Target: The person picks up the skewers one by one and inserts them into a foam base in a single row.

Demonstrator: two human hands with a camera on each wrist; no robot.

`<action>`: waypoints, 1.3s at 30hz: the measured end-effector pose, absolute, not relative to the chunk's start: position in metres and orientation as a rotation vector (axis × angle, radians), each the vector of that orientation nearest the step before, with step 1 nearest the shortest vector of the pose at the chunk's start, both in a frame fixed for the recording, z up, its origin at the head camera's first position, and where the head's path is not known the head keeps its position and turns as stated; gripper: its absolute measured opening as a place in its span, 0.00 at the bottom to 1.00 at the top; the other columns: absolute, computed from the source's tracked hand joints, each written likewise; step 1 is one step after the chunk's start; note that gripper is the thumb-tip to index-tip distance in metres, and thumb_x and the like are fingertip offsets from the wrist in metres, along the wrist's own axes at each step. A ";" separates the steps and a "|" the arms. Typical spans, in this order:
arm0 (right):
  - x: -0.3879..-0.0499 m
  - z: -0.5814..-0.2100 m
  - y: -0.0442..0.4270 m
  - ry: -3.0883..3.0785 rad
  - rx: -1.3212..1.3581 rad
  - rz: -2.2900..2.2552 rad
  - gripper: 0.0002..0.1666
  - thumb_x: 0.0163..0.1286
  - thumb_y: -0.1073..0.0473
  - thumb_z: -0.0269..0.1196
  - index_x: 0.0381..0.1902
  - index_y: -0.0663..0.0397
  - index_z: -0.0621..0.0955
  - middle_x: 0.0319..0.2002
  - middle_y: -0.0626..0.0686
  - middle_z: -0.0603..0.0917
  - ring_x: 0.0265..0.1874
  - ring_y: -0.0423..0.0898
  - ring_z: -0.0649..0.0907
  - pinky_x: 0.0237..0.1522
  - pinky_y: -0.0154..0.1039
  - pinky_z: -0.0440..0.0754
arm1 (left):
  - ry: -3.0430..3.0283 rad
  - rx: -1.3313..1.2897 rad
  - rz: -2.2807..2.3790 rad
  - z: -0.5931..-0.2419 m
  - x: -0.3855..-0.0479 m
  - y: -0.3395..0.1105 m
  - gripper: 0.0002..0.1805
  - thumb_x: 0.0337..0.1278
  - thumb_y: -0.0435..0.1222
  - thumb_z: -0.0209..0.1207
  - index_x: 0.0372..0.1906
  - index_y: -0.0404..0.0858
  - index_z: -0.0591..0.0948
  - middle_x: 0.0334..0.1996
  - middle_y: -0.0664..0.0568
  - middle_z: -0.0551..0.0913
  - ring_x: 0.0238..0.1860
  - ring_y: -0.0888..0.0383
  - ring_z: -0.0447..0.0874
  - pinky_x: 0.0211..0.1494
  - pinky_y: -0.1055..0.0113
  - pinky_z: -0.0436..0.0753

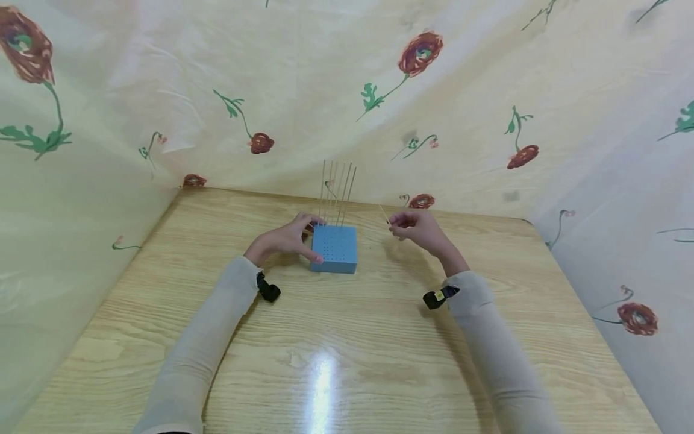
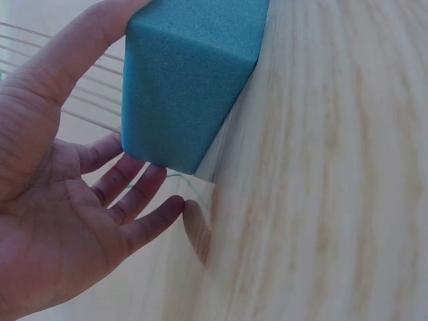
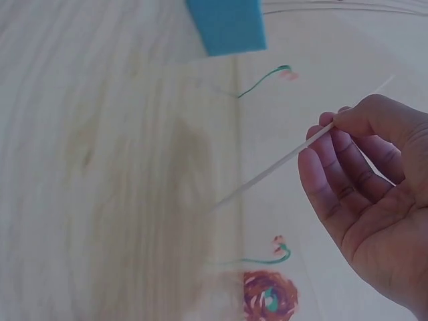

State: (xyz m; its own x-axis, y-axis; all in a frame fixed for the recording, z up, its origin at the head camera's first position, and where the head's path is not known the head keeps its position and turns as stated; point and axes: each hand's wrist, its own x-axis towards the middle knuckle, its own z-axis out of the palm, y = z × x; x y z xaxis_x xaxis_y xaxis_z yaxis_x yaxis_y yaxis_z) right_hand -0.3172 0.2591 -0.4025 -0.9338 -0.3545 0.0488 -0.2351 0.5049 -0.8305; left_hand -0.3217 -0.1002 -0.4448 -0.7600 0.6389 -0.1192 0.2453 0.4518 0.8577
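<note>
A blue foam block (image 1: 334, 266) with rows of small holes in its top sits on the table. Several thin sticks (image 1: 349, 193) stand upright along its far side. My left hand (image 1: 287, 238) holds the block from the left, thumb at the near corner and fingers around the far one; the left wrist view shows the block's plain side (image 2: 187, 93) close up. To the right of the block, above the table, my right hand (image 1: 423, 232) pinches a thin pale stick (image 3: 267, 172) between thumb and fingertips. That stick slants and stays apart from the block.
The wood-grain table (image 1: 368, 349) runs back to a flower-printed sheet (image 1: 325, 90), which also hangs at the left and right. A small black camera is strapped to each wrist.
</note>
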 end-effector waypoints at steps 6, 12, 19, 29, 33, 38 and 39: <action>-0.319 -0.396 0.247 2.583 -0.587 -1.522 0.15 0.72 0.66 0.65 0.49 0.75 0.80 0.41 0.68 0.84 0.34 0.42 0.85 0.39 0.43 0.88 | 2.268 0.750 1.256 -0.445 -0.321 -0.100 0.49 0.52 0.41 0.76 0.76 0.43 0.61 0.74 0.44 0.52 0.73 0.43 0.57 0.75 0.44 0.64; -0.320 -0.392 0.235 2.556 -0.618 -1.606 0.14 0.72 0.66 0.64 0.48 0.74 0.79 0.41 0.67 0.82 0.34 0.46 0.85 0.37 0.35 0.87 | 2.260 0.753 1.270 -0.445 -0.321 -0.100 0.49 0.51 0.41 0.76 0.75 0.42 0.61 0.74 0.43 0.52 0.73 0.42 0.57 0.75 0.43 0.63; -0.320 -0.386 0.223 2.522 -0.642 -1.698 0.12 0.71 0.68 0.65 0.46 0.73 0.79 0.40 0.66 0.82 0.33 0.46 0.85 0.37 0.35 0.87 | 2.265 0.748 1.268 -0.447 -0.324 -0.101 0.50 0.50 0.41 0.77 0.75 0.43 0.61 0.74 0.44 0.52 0.73 0.43 0.58 0.75 0.44 0.64; -0.324 -0.381 0.206 2.475 -0.652 -1.843 0.10 0.70 0.69 0.65 0.44 0.73 0.78 0.35 0.55 0.83 0.32 0.42 0.84 0.37 0.34 0.87 | 2.259 0.740 1.277 -0.447 -0.323 -0.100 0.49 0.50 0.39 0.77 0.75 0.42 0.61 0.73 0.44 0.52 0.73 0.43 0.57 0.75 0.45 0.64; -0.325 -0.380 0.201 2.472 -0.673 -1.882 0.08 0.69 0.70 0.65 0.42 0.71 0.78 0.35 0.54 0.84 0.32 0.42 0.85 0.38 0.35 0.87 | 2.258 0.738 1.279 -0.446 -0.323 -0.100 0.49 0.50 0.39 0.77 0.75 0.42 0.61 0.73 0.43 0.52 0.73 0.42 0.57 0.75 0.45 0.64; -0.326 -0.377 0.195 2.484 -0.705 -1.897 0.07 0.68 0.69 0.67 0.40 0.67 0.80 0.36 0.56 0.84 0.33 0.43 0.85 0.40 0.39 0.88 | 2.265 0.734 1.265 -0.447 -0.324 -0.100 0.50 0.50 0.40 0.77 0.76 0.43 0.61 0.73 0.44 0.53 0.73 0.43 0.57 0.75 0.45 0.64; -0.325 -0.377 0.194 2.484 -0.707 -1.903 0.07 0.68 0.68 0.67 0.40 0.66 0.80 0.36 0.56 0.84 0.33 0.43 0.85 0.41 0.40 0.88 | 2.266 0.735 1.262 -0.448 -0.325 -0.100 0.50 0.50 0.40 0.77 0.76 0.43 0.61 0.73 0.44 0.53 0.73 0.43 0.58 0.75 0.45 0.65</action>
